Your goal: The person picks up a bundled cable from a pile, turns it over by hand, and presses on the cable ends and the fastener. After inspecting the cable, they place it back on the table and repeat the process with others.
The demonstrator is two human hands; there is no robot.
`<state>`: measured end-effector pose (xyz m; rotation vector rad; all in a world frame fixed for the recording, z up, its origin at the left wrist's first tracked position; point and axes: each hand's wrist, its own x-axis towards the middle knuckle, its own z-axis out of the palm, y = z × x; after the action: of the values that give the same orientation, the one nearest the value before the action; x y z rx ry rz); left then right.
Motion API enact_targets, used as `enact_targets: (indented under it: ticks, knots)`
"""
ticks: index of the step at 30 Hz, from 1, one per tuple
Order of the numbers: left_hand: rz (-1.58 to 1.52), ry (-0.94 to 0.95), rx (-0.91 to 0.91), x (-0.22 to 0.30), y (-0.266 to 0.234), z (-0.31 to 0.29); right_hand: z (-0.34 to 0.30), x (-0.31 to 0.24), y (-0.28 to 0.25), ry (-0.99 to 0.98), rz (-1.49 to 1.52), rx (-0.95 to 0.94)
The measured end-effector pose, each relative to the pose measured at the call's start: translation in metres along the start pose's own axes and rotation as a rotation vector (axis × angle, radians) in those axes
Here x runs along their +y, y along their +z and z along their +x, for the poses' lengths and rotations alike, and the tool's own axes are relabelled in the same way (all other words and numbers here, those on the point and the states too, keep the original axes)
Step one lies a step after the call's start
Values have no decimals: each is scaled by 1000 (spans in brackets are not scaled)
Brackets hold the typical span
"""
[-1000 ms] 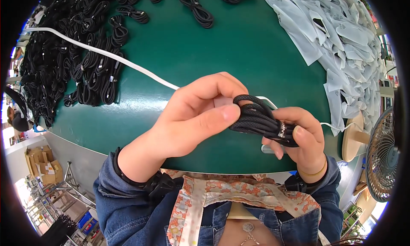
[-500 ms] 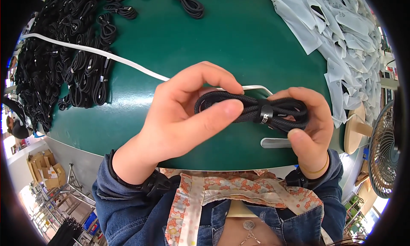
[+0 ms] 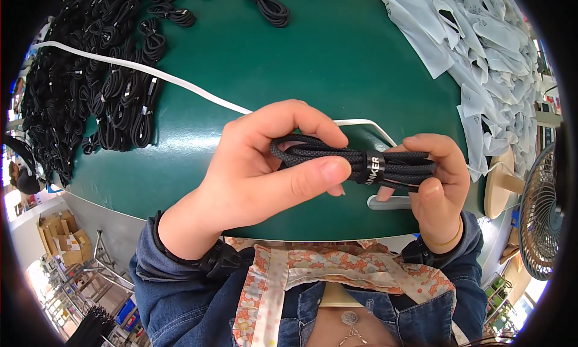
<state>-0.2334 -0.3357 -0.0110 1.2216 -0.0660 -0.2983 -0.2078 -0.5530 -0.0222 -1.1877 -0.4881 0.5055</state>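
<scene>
And here it is, right in the middle of the view: a black cable bundle [image 3: 352,160], looped and flattened, held crosswise above the near part of the green worktop [image 3: 349,64]. On the left end, the left hand [image 3: 247,178]: its grip is closed, thumb laid across the front, forefinger curled over from above, the dark loops pinched between them. Over to the right hand [image 3: 444,173], and its grip has closed in on the other end, thumb in front and low, forefinger arched over the top, with another fingertip peeping out underneath. Between the two hands sits a black strap [image 3: 374,168] with pale lettering, wrapped snugly around the loops. Just below the bundle, near the worktop's front edge, there's a grey rounded strip [image 3: 390,203], and a white cord [image 3: 180,82] sweeps in from the far left, passes behind the left hand and shows again beyond the bundle. Look left: a great heap of black cables [image 3: 111,64], coil upon coil, while a single coiled cable [image 3: 265,5] lies apart near the top. Away on the right, pale plastic bags [image 3: 481,58] spread in an overlapping pile, a round wooden piece [image 3: 500,184] standing below them, and a fan [image 3: 540,217] right at the rim.
</scene>
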Motion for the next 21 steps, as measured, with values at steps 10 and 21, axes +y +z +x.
enact_targets:
  ticks: [10,21]
  knots:
    - [690,677,-62,-11,-17,13,10,-3,16,15,133,180]
    - [-117,144,45,-5,2,6,7,3,3,-75,27,-46]
